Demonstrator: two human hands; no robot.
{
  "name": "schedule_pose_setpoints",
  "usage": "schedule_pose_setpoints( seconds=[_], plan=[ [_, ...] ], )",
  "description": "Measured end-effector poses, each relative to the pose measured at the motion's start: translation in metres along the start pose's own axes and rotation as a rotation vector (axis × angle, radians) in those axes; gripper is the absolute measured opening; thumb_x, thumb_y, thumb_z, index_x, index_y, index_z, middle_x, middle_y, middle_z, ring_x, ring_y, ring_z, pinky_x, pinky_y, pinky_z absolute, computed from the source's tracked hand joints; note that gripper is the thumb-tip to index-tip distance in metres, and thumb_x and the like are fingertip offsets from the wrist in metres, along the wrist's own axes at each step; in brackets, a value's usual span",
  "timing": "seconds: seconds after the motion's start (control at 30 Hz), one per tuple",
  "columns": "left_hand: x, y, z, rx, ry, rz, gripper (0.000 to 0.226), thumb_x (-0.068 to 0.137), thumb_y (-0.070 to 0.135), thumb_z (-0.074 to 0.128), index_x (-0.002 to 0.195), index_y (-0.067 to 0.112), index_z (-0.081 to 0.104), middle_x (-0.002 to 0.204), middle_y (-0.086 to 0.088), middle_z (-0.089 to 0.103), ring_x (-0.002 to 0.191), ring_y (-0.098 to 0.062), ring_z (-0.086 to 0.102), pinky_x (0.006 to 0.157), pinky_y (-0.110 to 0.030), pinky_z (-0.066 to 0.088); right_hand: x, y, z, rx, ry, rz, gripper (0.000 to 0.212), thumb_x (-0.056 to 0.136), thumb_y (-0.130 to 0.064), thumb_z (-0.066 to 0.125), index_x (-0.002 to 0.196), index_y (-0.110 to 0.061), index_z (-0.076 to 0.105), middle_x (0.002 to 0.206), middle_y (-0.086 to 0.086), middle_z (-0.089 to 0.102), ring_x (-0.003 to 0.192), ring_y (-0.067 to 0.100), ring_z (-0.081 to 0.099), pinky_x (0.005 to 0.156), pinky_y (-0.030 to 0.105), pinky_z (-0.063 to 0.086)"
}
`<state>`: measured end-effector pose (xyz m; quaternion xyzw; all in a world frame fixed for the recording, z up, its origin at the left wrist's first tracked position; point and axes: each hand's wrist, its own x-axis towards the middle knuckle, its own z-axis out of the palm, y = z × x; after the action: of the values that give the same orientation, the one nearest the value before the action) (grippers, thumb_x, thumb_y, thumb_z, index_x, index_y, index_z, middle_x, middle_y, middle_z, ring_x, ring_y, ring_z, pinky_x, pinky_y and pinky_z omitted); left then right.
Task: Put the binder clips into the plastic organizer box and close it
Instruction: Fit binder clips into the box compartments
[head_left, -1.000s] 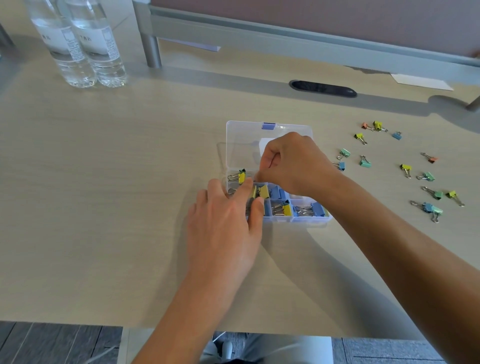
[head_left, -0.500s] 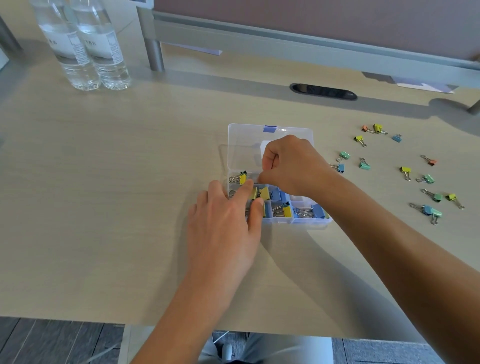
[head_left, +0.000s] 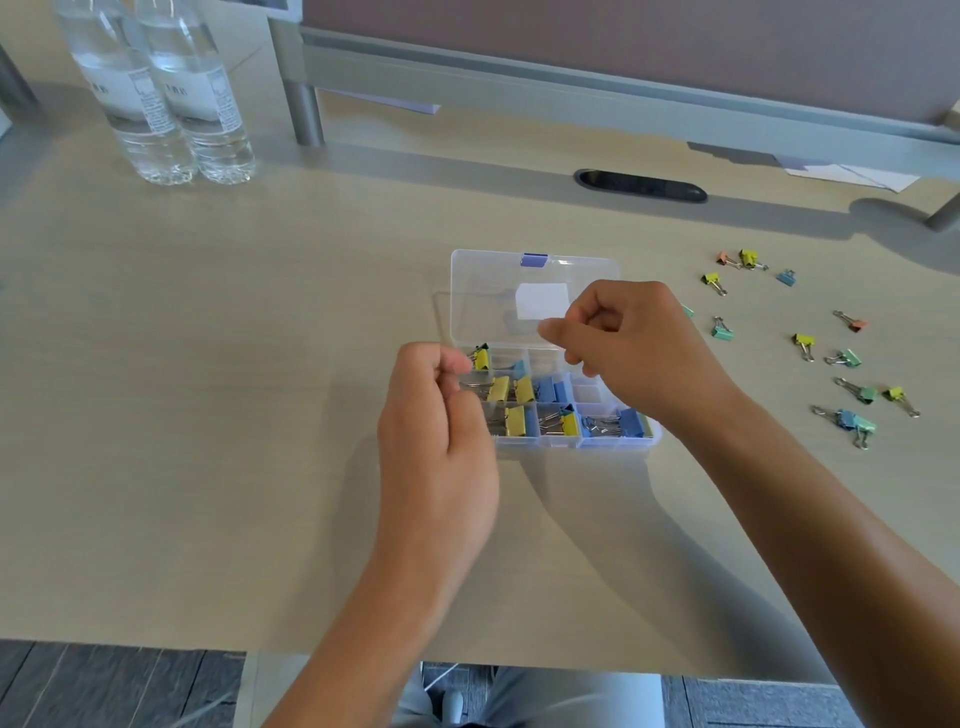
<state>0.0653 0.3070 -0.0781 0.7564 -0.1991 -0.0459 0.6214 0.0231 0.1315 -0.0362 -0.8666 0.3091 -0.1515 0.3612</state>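
The clear plastic organizer box (head_left: 571, 441) lies on the desk with its lid (head_left: 483, 291) folded back flat. Its compartments hold yellow binder clips (head_left: 501, 388) and blue binder clips (head_left: 628, 418). My left hand (head_left: 436, 457) hovers at the box's left edge with fingers curled, its fingertips beside a yellow clip (head_left: 482, 358); I see nothing in it. My right hand (head_left: 639, 353) is over the right half of the box, fingers curled and thumb pointing left, with nothing visible in it. Several loose binder clips (head_left: 852, 421) are scattered on the desk to the right.
Two water bottles (head_left: 156, 104) stand at the back left. A grey partition rail (head_left: 571, 78) and a black cable slot (head_left: 641, 185) run along the back. White paper (head_left: 852, 174) lies at the back right. The desk's front edge is near my body.
My left hand lifted off the box and curled its fingers. My right hand rose and shifted right, uncovering the lid and the upper compartments, where a blue clip now shows.
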Motion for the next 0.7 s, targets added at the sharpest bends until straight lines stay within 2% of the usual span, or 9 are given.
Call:
schedule_pose_setpoints(
  seconds=[0.07,0.17,0.27,0.33,0.43,0.5,0.57,0.63,0.7],
  plan=[
    [0.0,0.001,0.0,-0.151,-0.028,-0.061,0.022,0.094,0.003,0.039,0.096,0.017,0.056,0.072,0.011,0.051,0.057,-0.007,0.041,0.057,-0.025,0.037,-0.006,0.0,-0.002,0.04,0.002,0.016,0.027,0.092,-0.036,0.074,0.078,-0.014,0.069,0.068,-0.003,0.073,0.063,0.024,0.065,0.052,0.013,0.049],
    [-0.003,0.008,0.004,-0.286,-0.069,-0.1,0.032,0.094,0.0,0.036,0.105,0.018,0.06,0.085,0.007,0.067,0.064,-0.014,0.049,0.065,-0.037,0.048,-0.015,0.0,-0.008,0.127,0.0,0.02,0.026,0.093,-0.034,0.073,0.081,-0.012,0.07,0.067,-0.004,0.073,0.057,0.01,0.06,0.051,0.014,0.048],
    [-0.005,0.013,0.007,-0.371,-0.132,-0.155,0.037,0.102,-0.003,0.035,0.12,0.019,0.058,0.099,0.001,0.074,0.062,-0.017,0.053,0.065,-0.036,0.05,-0.024,-0.004,-0.01,0.224,0.002,-0.026,0.02,0.094,-0.029,0.072,0.084,-0.012,0.073,0.067,-0.002,0.072,0.054,0.002,0.059,0.052,0.011,0.046],
    [-0.006,0.015,0.008,-0.444,-0.158,-0.207,0.033,0.104,0.0,0.037,0.123,0.019,0.057,0.098,-0.005,0.075,0.062,-0.019,0.053,0.062,-0.034,0.048,-0.029,-0.007,-0.011,0.266,-0.001,-0.066,0.014,0.094,-0.024,0.071,0.086,-0.014,0.076,0.069,-0.001,0.072,0.055,0.0,0.059,0.053,0.011,0.046],
    [-0.009,0.018,0.011,-0.502,-0.18,-0.24,0.026,0.106,0.007,0.041,0.125,0.019,0.053,0.09,-0.008,0.077,0.053,-0.019,0.043,0.053,-0.033,0.042,-0.034,-0.006,-0.012,0.264,-0.004,-0.109,0.011,0.095,-0.019,0.07,0.089,-0.017,0.078,0.071,-0.004,0.072,0.057,0.0,0.061,0.055,0.01,0.046],
    [-0.01,0.018,0.013,-0.499,-0.168,-0.227,0.022,0.105,0.011,0.045,0.123,0.019,0.055,0.076,-0.006,0.073,0.049,-0.015,0.04,0.049,-0.025,0.038,-0.034,-0.004,-0.014,0.264,-0.001,-0.104,0.011,0.096,-0.02,0.069,0.089,-0.019,0.079,0.071,-0.004,0.072,0.057,0.001,0.06,0.055,0.01,0.046],
    [-0.01,0.015,0.014,-0.452,-0.138,-0.196,0.019,0.104,0.014,0.05,0.119,0.021,0.059,0.059,-0.001,0.058,0.047,-0.01,0.042,0.05,-0.02,0.037,-0.034,-0.002,-0.015,0.276,-0.004,-0.088,0.012,0.096,-0.022,0.069,0.09,-0.02,0.079,0.07,-0.004,0.072,0.056,0.002,0.059,0.055,0.011,0.046],
    [-0.01,0.012,0.015,-0.408,-0.109,-0.177,0.019,0.103,0.015,0.05,0.114,0.025,0.062,0.055,0.009,0.048,0.049,-0.008,0.042,0.053,-0.02,0.035,-0.033,-0.001,-0.014,0.271,-0.014,-0.078,0.013,0.096,-0.024,0.068,0.091,-0.02,0.08,0.071,-0.005,0.073,0.057,0.003,0.06,0.056,0.012,0.048],
    [-0.01,0.009,0.016,-0.365,-0.099,-0.173,0.026,0.103,0.01,0.044,0.112,0.027,0.062,0.057,0.013,0.046,0.052,-0.009,0.04,0.055,-0.025,0.033,-0.033,0.0,-0.013,0.273,-0.029,-0.063,0.015,0.096,-0.026,0.067,0.091,-0.02,0.08,0.071,-0.005,0.072,0.057,0.004,0.06,0.057,0.014,0.049]
  ],
)
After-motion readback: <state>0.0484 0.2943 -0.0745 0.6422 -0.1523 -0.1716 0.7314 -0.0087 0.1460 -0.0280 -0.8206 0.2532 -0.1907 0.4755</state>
